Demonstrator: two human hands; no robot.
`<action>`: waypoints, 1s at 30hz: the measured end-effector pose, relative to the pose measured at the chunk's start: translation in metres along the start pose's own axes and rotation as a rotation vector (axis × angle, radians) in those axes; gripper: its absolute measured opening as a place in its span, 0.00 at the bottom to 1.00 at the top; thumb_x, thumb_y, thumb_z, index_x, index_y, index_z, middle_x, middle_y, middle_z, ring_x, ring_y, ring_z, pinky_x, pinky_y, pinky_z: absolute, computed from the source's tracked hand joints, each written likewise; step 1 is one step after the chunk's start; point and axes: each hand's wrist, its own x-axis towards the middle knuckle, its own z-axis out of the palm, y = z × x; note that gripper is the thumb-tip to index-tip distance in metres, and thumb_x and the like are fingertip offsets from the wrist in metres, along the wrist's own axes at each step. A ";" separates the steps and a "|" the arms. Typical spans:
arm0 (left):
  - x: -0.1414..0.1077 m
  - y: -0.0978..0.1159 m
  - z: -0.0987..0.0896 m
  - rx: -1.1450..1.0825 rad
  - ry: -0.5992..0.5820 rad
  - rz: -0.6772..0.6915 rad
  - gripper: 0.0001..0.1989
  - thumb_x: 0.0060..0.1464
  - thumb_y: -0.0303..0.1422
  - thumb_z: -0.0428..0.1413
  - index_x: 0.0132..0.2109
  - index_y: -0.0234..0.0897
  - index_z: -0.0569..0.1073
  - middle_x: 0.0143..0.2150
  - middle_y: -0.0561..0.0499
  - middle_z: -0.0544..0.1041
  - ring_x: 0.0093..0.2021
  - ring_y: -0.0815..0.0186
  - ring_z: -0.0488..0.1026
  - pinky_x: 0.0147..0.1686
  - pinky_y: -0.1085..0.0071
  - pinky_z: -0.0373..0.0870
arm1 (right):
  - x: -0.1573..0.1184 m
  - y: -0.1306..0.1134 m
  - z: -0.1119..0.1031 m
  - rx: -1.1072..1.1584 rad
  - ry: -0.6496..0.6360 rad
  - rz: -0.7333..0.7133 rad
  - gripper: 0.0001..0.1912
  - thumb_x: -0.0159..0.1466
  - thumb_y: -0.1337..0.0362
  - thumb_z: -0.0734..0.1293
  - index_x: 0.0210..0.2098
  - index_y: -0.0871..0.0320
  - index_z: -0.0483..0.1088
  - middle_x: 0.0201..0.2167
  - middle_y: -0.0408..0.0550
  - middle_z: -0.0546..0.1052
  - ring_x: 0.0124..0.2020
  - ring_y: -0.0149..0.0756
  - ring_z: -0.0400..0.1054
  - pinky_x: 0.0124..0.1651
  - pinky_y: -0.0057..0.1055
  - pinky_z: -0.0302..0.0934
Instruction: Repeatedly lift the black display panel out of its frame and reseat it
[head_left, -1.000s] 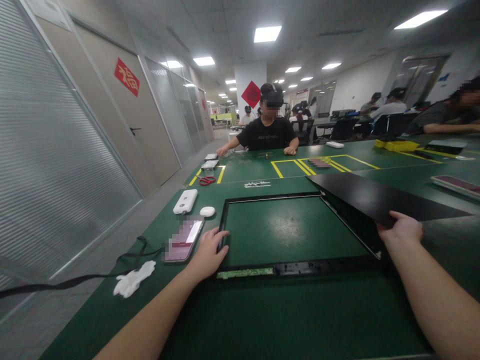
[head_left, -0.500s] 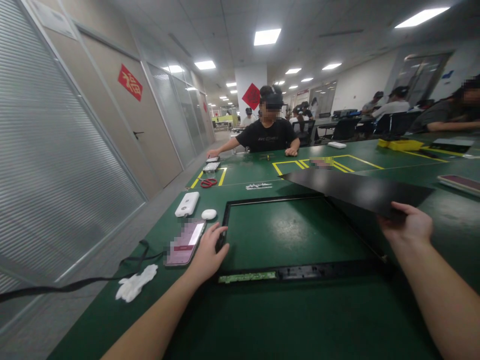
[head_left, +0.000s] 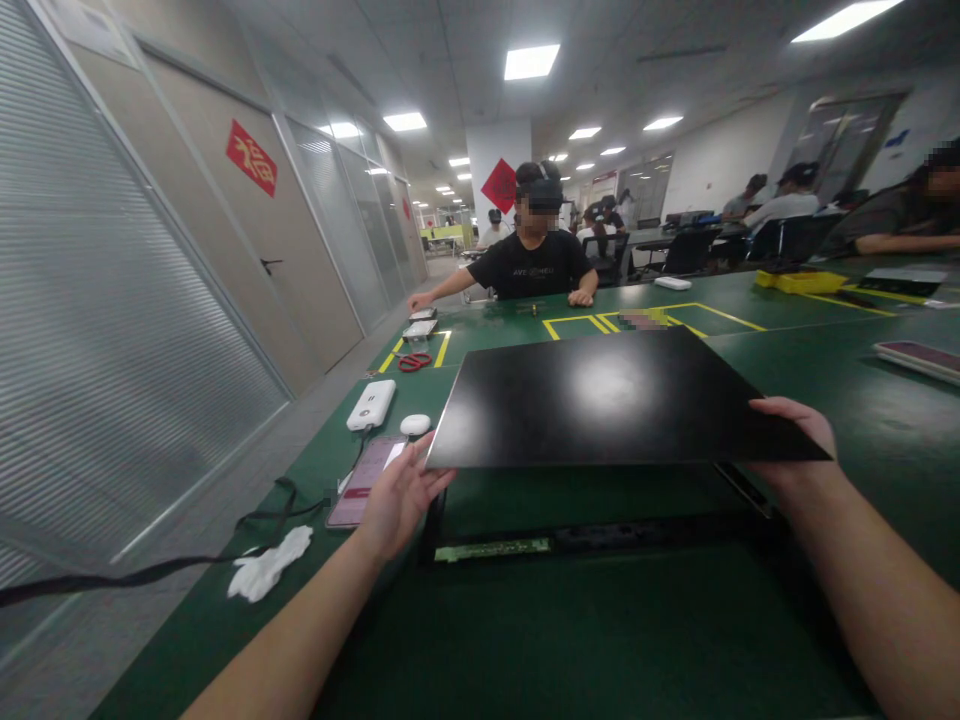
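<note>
A glossy black flat panel, like a screen (head_left: pixel 555 410), is held level above the table between my hands. My right hand (head_left: pixel 802 440) grips its right edge, thumb on top and fingers beneath. At the left edge, my left hand (head_left: pixel 401 500) supports the near corner, its fingers closed against the side and underside. Below the panel lies a black rectangular frame (head_left: pixel 637 530) with a green circuit strip (head_left: pixel 491 550) along its near side. The panel hides most of the frame's far side.
Left of the frame lie a phone (head_left: pixel 360 495), a white power bank (head_left: pixel 372 405), a white earbud case (head_left: pixel 415 425) and a crumpled white glove (head_left: pixel 270 565). Red-handled scissors (head_left: pixel 415 362) lie farther back. A person (head_left: pixel 536 260) sits across the green table (head_left: pixel 570 640).
The panel has swung left and levelled out over the frame. My left hand has left the frame's left side and taken hold of the panel's left edge.
</note>
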 end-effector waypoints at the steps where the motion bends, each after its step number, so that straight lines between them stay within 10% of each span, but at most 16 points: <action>1: -0.001 0.002 0.001 -0.011 -0.029 -0.022 0.26 0.51 0.45 0.62 0.53 0.35 0.77 0.52 0.40 0.82 0.54 0.48 0.79 0.54 0.52 0.75 | -0.004 -0.001 0.003 0.010 -0.046 0.022 0.21 0.48 0.62 0.66 0.42 0.57 0.75 0.36 0.60 0.80 0.40 0.56 0.76 0.43 0.52 0.72; 11: -0.008 0.016 0.004 -0.021 0.072 0.022 0.25 0.39 0.34 0.66 0.49 0.34 0.79 0.41 0.45 0.84 0.45 0.48 0.81 0.44 0.58 0.79 | -0.017 -0.004 0.014 -0.049 -0.293 0.201 0.25 0.50 0.65 0.64 0.49 0.56 0.74 0.41 0.56 0.81 0.41 0.52 0.77 0.43 0.46 0.72; 16: -0.010 0.019 0.006 -0.018 0.083 0.058 0.25 0.40 0.35 0.65 0.49 0.36 0.80 0.42 0.46 0.84 0.46 0.48 0.81 0.44 0.59 0.79 | -0.012 -0.001 0.012 -0.013 -0.227 0.346 0.17 0.53 0.64 0.64 0.41 0.58 0.76 0.38 0.58 0.81 0.38 0.49 0.77 0.40 0.40 0.72; 30: -0.008 0.012 0.004 -0.003 0.153 0.055 0.29 0.37 0.34 0.69 0.51 0.37 0.76 0.40 0.51 0.83 0.35 0.61 0.80 0.31 0.71 0.73 | 0.019 0.021 0.003 -0.374 -0.090 0.177 0.23 0.59 0.61 0.68 0.54 0.55 0.68 0.31 0.54 0.82 0.29 0.39 0.76 0.30 0.31 0.66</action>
